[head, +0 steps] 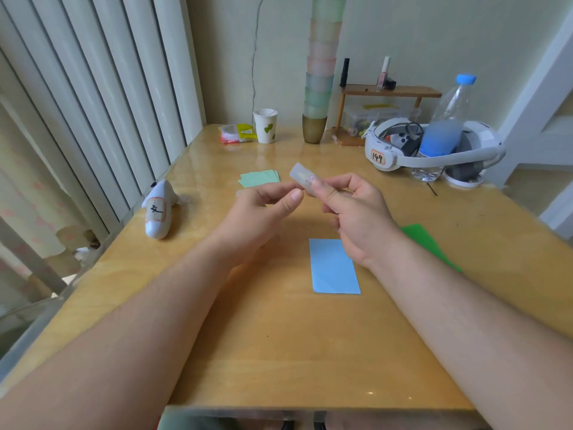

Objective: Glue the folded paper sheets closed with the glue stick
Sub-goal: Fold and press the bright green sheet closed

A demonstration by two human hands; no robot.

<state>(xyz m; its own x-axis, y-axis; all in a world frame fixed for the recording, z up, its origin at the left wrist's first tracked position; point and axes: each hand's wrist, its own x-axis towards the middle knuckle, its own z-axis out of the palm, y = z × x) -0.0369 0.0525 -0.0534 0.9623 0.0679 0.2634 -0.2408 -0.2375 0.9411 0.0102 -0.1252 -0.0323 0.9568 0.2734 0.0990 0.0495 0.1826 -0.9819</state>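
Observation:
My right hand point(353, 212) grips a translucent white glue stick point(302, 179) above the middle of the table, its end pointing up and to the left. My left hand point(266, 206) is just left of it, fingers pinched close to the stick's lower end; whether it holds a cap is hidden. A folded blue paper sheet point(335, 266) lies flat on the table below my right hand. A darker green sheet point(424, 240) lies partly hidden under my right forearm. A small stack of pale green folded sheets point(259, 178) rests farther back.
A white toy figure point(158, 211) lies at the left edge. At the back stand a paper cup point(265, 125), a tall cup stack point(319, 97), a small wooden shelf point(387, 94), a white headset point(428, 150) and a water bottle point(446, 125).

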